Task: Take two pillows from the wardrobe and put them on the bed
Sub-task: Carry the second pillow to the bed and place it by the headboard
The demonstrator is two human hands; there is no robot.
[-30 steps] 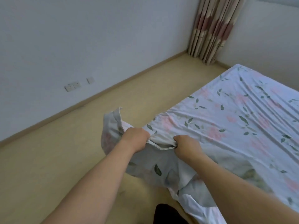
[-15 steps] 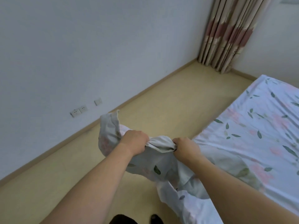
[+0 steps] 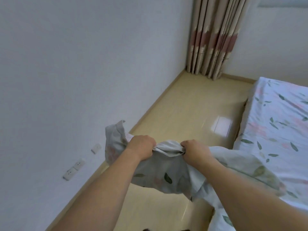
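Observation:
My left hand (image 3: 141, 146) and my right hand (image 3: 195, 151) both grip the bunched top edge of a pillow (image 3: 164, 178) in a pale leaf-and-flower case. It hangs limp between them, above the floor at the bed's near left corner. One corner of the case sticks up left of my left hand. Its right part trails onto the bed (image 3: 276, 124), which is covered with a sheet of the same leaf-and-flower print. No wardrobe and no second pillow are in view.
A white wall (image 3: 75, 64) runs along the left with sockets (image 3: 73, 169) low down. A tan floor strip (image 3: 191, 117) lies between wall and bed. Striped curtains (image 3: 215, 37) hang in the far corner.
The view has swung left and up, so the bed now sits further right and more wall and curtain show. Both hands keep the same grip on the pillow.

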